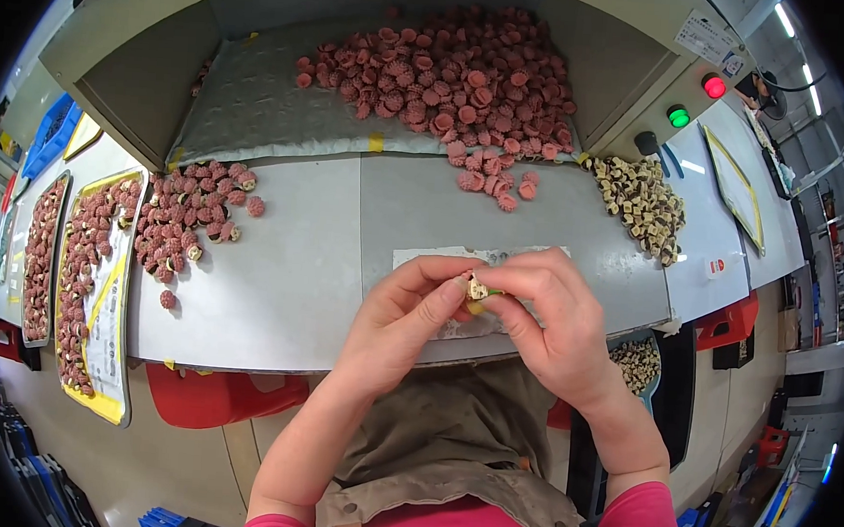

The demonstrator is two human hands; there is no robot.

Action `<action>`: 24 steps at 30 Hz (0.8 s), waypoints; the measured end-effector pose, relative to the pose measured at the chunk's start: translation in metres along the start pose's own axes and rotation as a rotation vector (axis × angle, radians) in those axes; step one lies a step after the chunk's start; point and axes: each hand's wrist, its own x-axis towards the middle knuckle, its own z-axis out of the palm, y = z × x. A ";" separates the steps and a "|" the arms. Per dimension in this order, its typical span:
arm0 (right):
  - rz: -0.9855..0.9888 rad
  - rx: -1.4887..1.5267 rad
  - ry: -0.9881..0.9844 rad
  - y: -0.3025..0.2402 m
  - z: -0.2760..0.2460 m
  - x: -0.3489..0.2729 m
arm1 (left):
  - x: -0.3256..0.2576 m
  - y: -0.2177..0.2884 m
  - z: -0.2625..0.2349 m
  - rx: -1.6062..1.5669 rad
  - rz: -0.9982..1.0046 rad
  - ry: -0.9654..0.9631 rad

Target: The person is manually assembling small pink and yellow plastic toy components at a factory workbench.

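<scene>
Right now pinching one small cream-and-brown ridged round piece (478,288) between thumb and fingertips of both hands, left hand (404,320) from the left, right hand (554,320) from the right, fingers of each pressed together on it above the near edge of the grey metal worktable (305,285). Looks like a piece midway through being worked by hand, though what exactly gets done to it cannot be told at this size.

Just beyond the held piece on that table, a pale paper sheet (432,256), partly hidden by the hands. Further back on the table and spilling out of the open grey hopper (257,109), a big heap of pink ridged round pieces (452,82): judged to be the stock left, and by far the largest lot. At the table's far right, a smaller pile of cream-and-brown pieces (643,205) like the held one, probably finished; more of the same in a blue scoop (640,364) below the table's right edge. At the table's left, a mixed pink-and-cream cluster (188,215), and past its left edge, yellow-rimmed trays (99,292) laid with rows of pieces.

Judged overall: well under half done, with much pink stock waiting.
</scene>
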 end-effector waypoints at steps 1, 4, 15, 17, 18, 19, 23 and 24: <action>0.059 0.060 0.023 -0.002 0.002 0.000 | 0.000 0.000 0.000 0.001 0.003 -0.005; 0.144 0.132 0.058 -0.004 0.006 -0.001 | -0.002 -0.003 0.005 0.064 0.091 0.053; 0.011 -0.006 0.018 0.000 -0.002 -0.003 | -0.004 -0.001 0.000 0.075 0.007 0.019; 0.147 0.116 0.048 -0.006 -0.005 -0.002 | -0.005 0.003 0.004 0.050 0.016 -0.012; 0.215 0.179 0.061 -0.007 -0.006 -0.001 | -0.005 0.003 0.004 0.051 0.017 -0.011; 0.215 0.180 0.061 -0.006 -0.005 -0.001 | -0.005 0.003 0.005 0.045 0.019 -0.007; 0.203 0.256 0.022 0.000 -0.001 -0.001 | -0.003 0.003 0.006 0.029 0.014 0.004; 0.167 0.219 0.037 0.001 0.000 -0.001 | -0.002 0.003 0.006 0.025 0.008 0.004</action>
